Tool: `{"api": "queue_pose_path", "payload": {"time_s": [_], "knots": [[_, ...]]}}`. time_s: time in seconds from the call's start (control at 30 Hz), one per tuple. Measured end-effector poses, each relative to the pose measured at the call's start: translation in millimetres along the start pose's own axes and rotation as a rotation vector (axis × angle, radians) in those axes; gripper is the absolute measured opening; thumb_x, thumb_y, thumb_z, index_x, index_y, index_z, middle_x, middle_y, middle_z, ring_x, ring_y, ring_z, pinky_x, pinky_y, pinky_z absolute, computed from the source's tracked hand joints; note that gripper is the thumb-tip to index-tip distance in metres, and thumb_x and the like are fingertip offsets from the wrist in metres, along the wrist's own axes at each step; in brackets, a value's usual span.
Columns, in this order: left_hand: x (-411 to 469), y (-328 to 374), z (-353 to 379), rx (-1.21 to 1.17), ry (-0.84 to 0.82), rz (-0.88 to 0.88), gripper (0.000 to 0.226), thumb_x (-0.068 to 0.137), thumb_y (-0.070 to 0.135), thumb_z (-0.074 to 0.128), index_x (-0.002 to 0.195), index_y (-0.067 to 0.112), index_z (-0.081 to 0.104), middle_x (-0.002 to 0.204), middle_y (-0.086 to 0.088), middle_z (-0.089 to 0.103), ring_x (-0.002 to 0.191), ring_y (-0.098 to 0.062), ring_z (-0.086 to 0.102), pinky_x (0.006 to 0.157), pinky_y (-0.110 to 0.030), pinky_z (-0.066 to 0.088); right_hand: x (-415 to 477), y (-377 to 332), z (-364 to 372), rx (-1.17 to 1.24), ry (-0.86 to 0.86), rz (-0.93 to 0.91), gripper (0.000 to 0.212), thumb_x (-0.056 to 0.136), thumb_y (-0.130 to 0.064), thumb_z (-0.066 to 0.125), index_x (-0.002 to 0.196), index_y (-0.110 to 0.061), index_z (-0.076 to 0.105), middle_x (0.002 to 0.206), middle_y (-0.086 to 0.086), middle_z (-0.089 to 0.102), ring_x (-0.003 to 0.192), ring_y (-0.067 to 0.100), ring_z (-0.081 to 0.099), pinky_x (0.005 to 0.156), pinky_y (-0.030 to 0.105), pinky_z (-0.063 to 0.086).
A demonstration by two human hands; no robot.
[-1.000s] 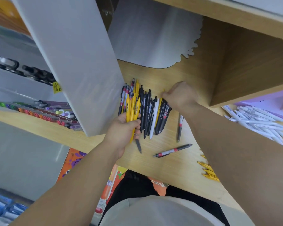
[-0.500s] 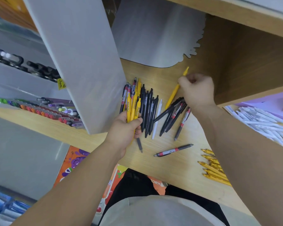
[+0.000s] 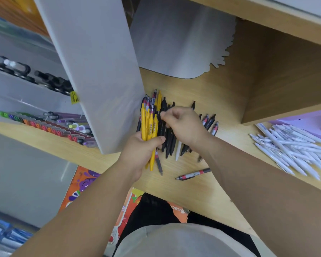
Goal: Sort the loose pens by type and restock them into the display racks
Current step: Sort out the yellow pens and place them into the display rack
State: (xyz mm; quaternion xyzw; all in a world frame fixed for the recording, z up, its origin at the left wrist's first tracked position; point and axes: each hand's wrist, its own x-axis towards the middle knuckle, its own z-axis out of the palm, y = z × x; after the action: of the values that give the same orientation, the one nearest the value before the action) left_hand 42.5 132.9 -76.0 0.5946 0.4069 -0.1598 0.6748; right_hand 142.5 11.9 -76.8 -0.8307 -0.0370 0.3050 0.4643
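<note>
My left hand (image 3: pixel 141 154) clamps its fingers round a bundle of yellow pens (image 3: pixel 150 127) at frame centre. My right hand (image 3: pixel 185 127) curls over the black pens (image 3: pixel 168 140) just beside them. I cannot tell whether it pinches one. White pens (image 3: pixel 293 145) lie far right.

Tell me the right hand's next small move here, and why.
Probably pick the single white pen out from among the black pens and carry it to the white pile on the right. The left hand grips the yellow pens, and the right hand is over that mixed row.
</note>
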Motion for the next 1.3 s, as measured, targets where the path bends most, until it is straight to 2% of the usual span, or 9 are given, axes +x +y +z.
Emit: {"api": "queue_pose_path", "payload": {"time_s": [0.13, 0.27, 0.47, 0.6, 0.77, 0.93, 1.07, 1.2, 1.3], "knots": [[-2.5, -10.0, -3.9, -0.022, 0.008, -0.015, 0.013, 0.091, 0.019, 0.07, 0.092, 0.01, 0.061, 0.064, -0.006, 0.064, 0.068, -0.024, 0.061, 0.07, -0.041, 0.054, 12.5, 15.4, -1.6, -0.62, -0.087, -0.291, 0.033, 0.101, -0.037, 0.046, 0.133, -0.031, 0.056, 0.092, -0.002, 0.068, 0.081, 0.017, 0.062, 0.063, 0.03, 0.049], [-4.9, -13.3, -4.8, -0.048, 0.009, -0.025, 0.006, 0.096, 0.018, 0.064, 0.096, 0.013, 0.063, 0.064, -0.008, 0.062, 0.062, -0.023, 0.06, 0.066, -0.039, 0.057, 13.8, 27.8, -9.0, -0.897, -0.067, -0.319, 0.038, 0.099, -0.05, 0.044, 0.131, -0.031, 0.051, 0.101, 0.003, 0.065, 0.082, 0.024, 0.062, 0.054, 0.029, 0.046], [-0.7, -11.5, -4.4, 0.009, 0.064, -0.022, 0.012, 0.096, 0.022, 0.065, 0.102, 0.011, 0.064, 0.071, -0.007, 0.064, 0.062, -0.019, 0.06, 0.063, -0.032, 0.055, 4.1, 37.6, -21.2, -0.823, -0.042, -0.285, 0.038, 0.097, -0.047, 0.049, 0.13, -0.029, 0.051, 0.094, -0.001, 0.055, 0.072, 0.019, 0.052, 0.058, 0.032, 0.051], [-0.8, -8.1, -0.7, 0.036, 0.047, -0.015, 0.009, 0.098, 0.016, 0.061, 0.1, 0.008, 0.064, 0.075, -0.013, 0.065, 0.06, -0.019, 0.06, 0.053, -0.023, 0.053, 3.4, 41.2, -30.4, -0.764, -0.015, -0.237, 0.035, 0.091, -0.04, 0.057, 0.124, -0.029, 0.054, 0.087, -0.003, 0.053, 0.07, 0.02, 0.056, 0.057, 0.032, 0.051], [0.7, -11.3, 5.0, 0.089, 0.034, -0.001, 0.013, 0.098, 0.012, 0.06, 0.106, 0.003, 0.064, 0.069, -0.009, 0.062, 0.06, -0.019, 0.06, 0.065, -0.034, 0.06, 1.4, 51.8, -49.1, -0.563, 0.026, -0.186, 0.027, 0.084, -0.026, 0.067, 0.11, -0.026, 0.063, 0.081, -0.002, 0.06, 0.074, 0.019, 0.058, 0.063, 0.033, 0.049], [4.1, -13.0, 12.6, 0.127, 0.035, 0.003, 0.011, 0.097, 0.011, 0.06, 0.103, 0.002, 0.063, 0.068, -0.007, 0.06, 0.064, -0.022, 0.058, 0.073, -0.048, 0.059, 8.4, 52.7, -48.3, -0.605, 0.122, -0.124, 0.018, 0.088, -0.037, 0.063, 0.1, -0.026, 0.069, 0.07, -0.014, 0.054, 0.072, 0.014, 0.057, 0.053, 0.025, 0.037], [7.5, -13.8, 16.1, 0.17, 0.086, 0.034, 0.008, 0.096, 0.016, 0.062, 0.098, 0.008, 0.064, 0.074, -0.015, 0.063, 0.065, -0.023, 0.059, 0.071, -0.05, 0.059, 14.4, 41.4, -31.0, -0.581, 0.141, -0.169, 0.015, 0.09, -0.037, 0.064, 0.098, -0.024, 0.063, 0.064, -0.01, 0.056, 0.062, 0.015, 0.059, 0.053, 0.029, 0.048], [13.5, -6.3, 21.3, 0.27, 0.148, 0.138, 0.012, 0.091, 0.017, 0.067, 0.08, 0.016, 0.062, 0.072, -0.011, 0.063, 0.061, -0.019, 0.056, 0.058, -0.037, 0.05, 18.0, 37.4, -31.6, -0.526, 0.151, -0.083, 0.009, 0.087, -0.02, 0.062, 0.093, -0.023, 0.068, 0.07, -0.015, 0.057, 0.067, 0.013, 0.059, 0.059, 0.029, 0.051], [21.4, 8.3, 28.1, 0.39, 0.156, 0.232, 0.012, 0.09, 0.018, 0.068, 0.082, 0.011, 0.064, 0.07, -0.004, 0.062, 0.06, -0.017, 0.056, 0.059, -0.031, 0.051, 6.6, 45.6, -43.5, -0.568, 0.12, -0.056, 0.003, 0.087, -0.027, 0.067, 0.089, -0.027, 0.065, 0.07, -0.015, 0.056, 0.069, 0.013, 0.057, 0.057, 0.027, 0.047]]}}
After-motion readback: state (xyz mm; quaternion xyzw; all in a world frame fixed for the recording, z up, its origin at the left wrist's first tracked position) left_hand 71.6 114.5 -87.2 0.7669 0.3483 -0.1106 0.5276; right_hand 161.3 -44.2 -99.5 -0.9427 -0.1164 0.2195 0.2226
